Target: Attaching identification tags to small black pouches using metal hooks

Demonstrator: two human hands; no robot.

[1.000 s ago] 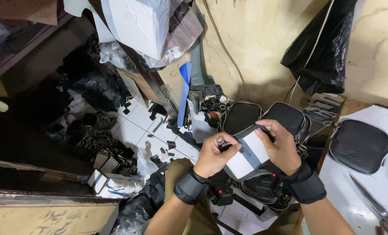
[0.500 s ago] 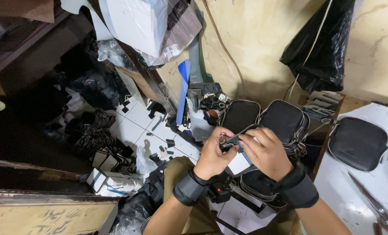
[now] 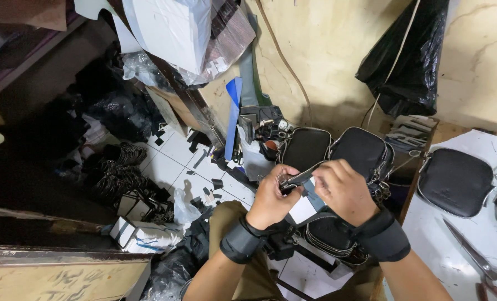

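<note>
Hands (image 3: 309, 195) grip zipper strip (image 3: 299, 178) over black pouch (image 3: 332, 234); contents unseen.

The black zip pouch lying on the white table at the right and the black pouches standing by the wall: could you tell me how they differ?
The black zip pouch lies flat on the white table, alone; the two black pouches by the wall stand upright, side by side behind the hands. The flat one shows its whole front; the standing pair are partly hidden. All are dark, rounded and zip-edged.

A single head-worn view is given, aimed steeply downward from above the person's lap. The left hand (image 3: 270, 198) and right hand (image 3: 343, 192) are seen close, just below centre. The tiled floor (image 3: 176, 153) and wall (image 3: 321, 50) are framed beyond.
</note>
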